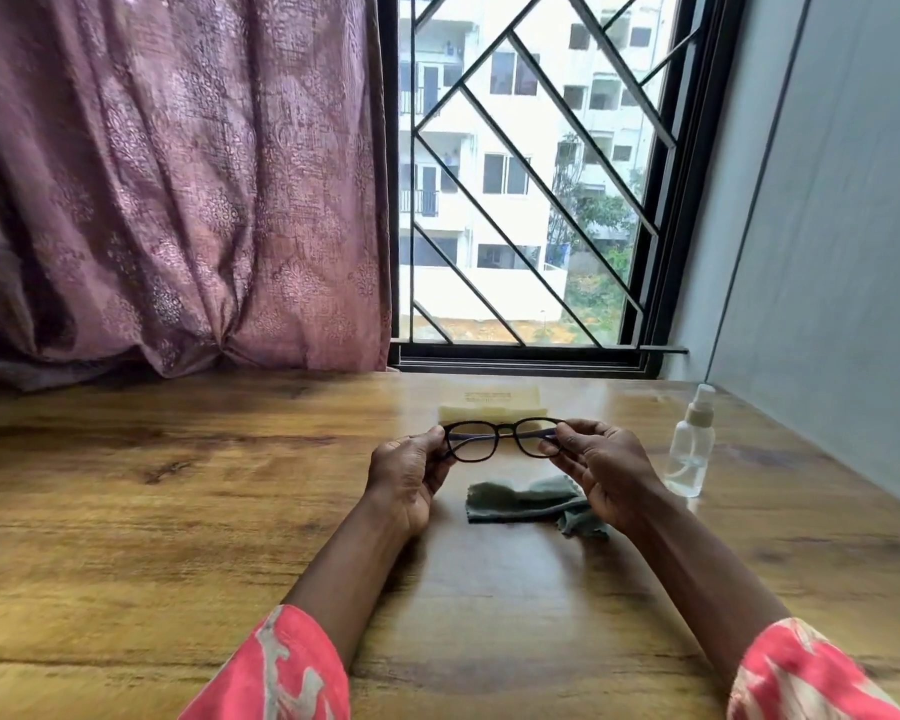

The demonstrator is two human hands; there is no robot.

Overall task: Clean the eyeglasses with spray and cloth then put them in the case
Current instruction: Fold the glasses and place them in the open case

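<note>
Pale case (491, 402) half behind eyeglasses (502, 440)

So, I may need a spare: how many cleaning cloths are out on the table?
1: the grey-green cloth lies crumpled on the table, below the held eyeglasses. None other shows.

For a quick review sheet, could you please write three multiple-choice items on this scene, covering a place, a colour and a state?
1. Where does the spray bottle stand?
A. right of the hands
B. left of the hands
C. on the sill

2. What colour is the cloth?
A. red
B. grey-green
C. white

3. How are the eyeglasses held?
A. lying on the cloth
B. by the left hand and right hand, one at each end
C. inside the case

Answers: 1 A, it stands on the table beyond the right hand; 2 B, muted grey-green fabric; 3 B, fingers pinch both frame ends.
</note>
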